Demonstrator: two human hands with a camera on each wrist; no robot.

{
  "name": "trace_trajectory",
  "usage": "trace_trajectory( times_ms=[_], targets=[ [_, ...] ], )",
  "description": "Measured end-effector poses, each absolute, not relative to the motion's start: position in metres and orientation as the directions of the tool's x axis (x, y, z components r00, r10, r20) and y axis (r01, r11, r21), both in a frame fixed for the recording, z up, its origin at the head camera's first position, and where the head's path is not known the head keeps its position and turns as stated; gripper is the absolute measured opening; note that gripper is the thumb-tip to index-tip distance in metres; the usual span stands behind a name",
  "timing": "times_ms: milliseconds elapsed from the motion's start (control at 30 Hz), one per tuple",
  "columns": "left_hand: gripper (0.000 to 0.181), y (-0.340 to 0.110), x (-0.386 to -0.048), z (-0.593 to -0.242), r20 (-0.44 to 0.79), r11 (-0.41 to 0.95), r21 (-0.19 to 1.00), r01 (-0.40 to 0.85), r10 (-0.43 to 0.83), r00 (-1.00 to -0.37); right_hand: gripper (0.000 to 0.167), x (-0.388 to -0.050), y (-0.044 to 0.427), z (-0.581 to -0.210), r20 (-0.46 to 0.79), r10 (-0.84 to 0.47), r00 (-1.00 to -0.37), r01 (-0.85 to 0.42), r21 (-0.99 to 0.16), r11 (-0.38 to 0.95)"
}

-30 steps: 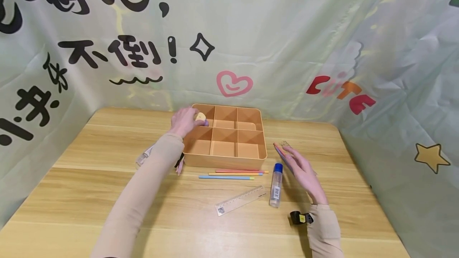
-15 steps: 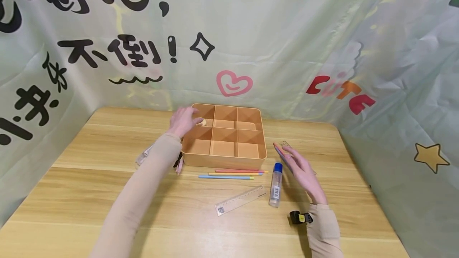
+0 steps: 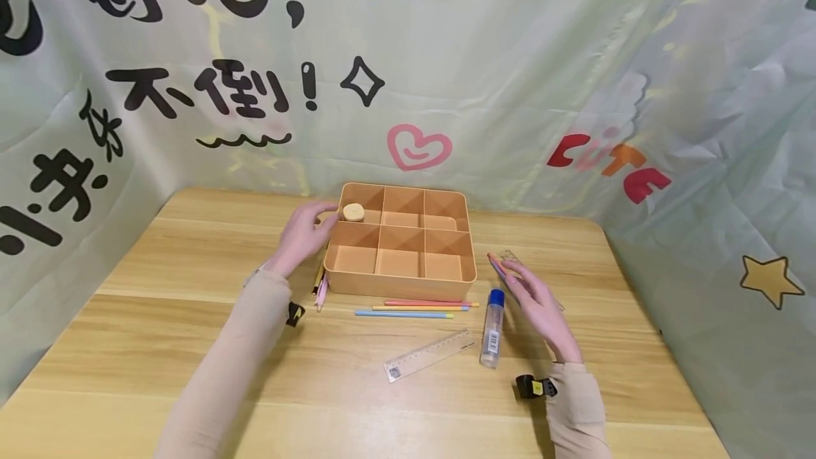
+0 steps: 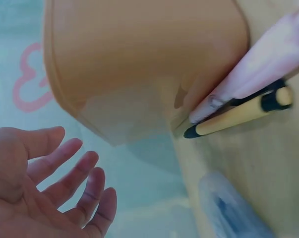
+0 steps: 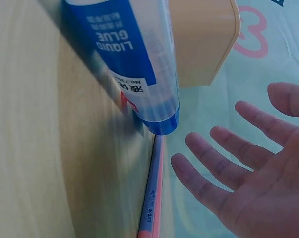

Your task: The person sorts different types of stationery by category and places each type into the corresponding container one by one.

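Observation:
A small cream-topped rounded thing [image 3: 353, 212] sits in the far-left compartment of the tan six-part organizer box [image 3: 400, 286]. My left hand [image 3: 302, 238] is just off the box's left side. In the left wrist view the left hand [image 4: 65, 183] has loosely bent fingers and holds nothing. My right hand [image 3: 538, 303] hovers by pink and blue pens [image 3: 497, 265] at the right. Its fingers are spread and empty in the right wrist view, beside a blue-capped liquid glue bottle [image 5: 144, 64]. Whether it touches the pens cannot be told.
Several coloured pens [image 3: 408, 308] lie before the box. A clear ruler [image 3: 428, 355] and the glue bottle [image 3: 492, 331] lie nearer. By the box's left side are a pink pen [image 4: 258, 64] and a yellow-and-black pen [image 4: 238, 116], with a clear, blurred object [image 4: 233, 208] beyond.
My left hand has let go of the cream-topped thing, leaving it in the far-left compartment, and has drawn back left out of the box. The right hand stays in place.

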State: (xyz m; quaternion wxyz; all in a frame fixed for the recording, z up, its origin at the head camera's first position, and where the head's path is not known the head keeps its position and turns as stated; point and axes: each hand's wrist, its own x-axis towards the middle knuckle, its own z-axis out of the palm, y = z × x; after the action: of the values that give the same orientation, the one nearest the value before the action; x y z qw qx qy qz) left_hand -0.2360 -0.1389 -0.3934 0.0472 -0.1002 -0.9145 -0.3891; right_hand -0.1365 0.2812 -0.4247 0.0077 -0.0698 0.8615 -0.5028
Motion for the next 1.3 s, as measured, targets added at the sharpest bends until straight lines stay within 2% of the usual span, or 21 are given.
trace_trajectory(
  times_ms=[267, 433, 567, 867, 1000, 1133, 1300],
  targets=[
    [0.040, -0.149, -0.189, -0.410, 0.176, 0.555, 0.801, 0.224, 0.140, -0.974, 0.047, -0.135, 0.281, -0.427, 0.077, -0.153, -0.985, -0.144, -0.858, 0.493],
    [0.037, -0.148, -0.173, -0.416, 0.220, 0.523, 0.818, 0.240, 0.101, -0.970, 0.044, -0.136, 0.280, -0.427, 0.130, -0.180, -0.975, -0.203, -0.851, 0.484],
    [0.037, -0.149, -0.166, -0.418, 0.247, 0.535, 0.803, 0.262, 0.102, -0.964, 0.043, -0.137, 0.282, -0.427, 0.145, -0.169, -0.975, -0.214, -0.822, 0.528],
    [0.039, -0.146, -0.159, -0.412, 0.297, 0.518, 0.783, 0.346, 0.178, -0.938, 0.036, -0.138, 0.279, -0.422, 0.245, -0.143, -0.959, -0.272, -0.650, 0.709],
    [0.038, -0.147, -0.160, -0.417, 0.300, 0.532, 0.754, 0.385, 0.242, -0.923, 0.034, -0.135, 0.279, -0.421, 0.254, -0.195, -0.947, -0.312, -0.596, 0.740],
    [0.035, -0.148, -0.161, -0.421, 0.254, 0.558, 0.742, 0.370, 0.277, -0.927, 0.040, -0.134, 0.280, -0.424, 0.277, -0.283, -0.918, -0.392, -0.530, 0.752],
    [0.034, -0.147, -0.162, -0.424, 0.232, 0.574, 0.740, 0.350, 0.271, -0.934, 0.036, -0.134, 0.279, -0.424, 0.252, -0.309, -0.917, -0.398, -0.534, 0.746]
  ],
)
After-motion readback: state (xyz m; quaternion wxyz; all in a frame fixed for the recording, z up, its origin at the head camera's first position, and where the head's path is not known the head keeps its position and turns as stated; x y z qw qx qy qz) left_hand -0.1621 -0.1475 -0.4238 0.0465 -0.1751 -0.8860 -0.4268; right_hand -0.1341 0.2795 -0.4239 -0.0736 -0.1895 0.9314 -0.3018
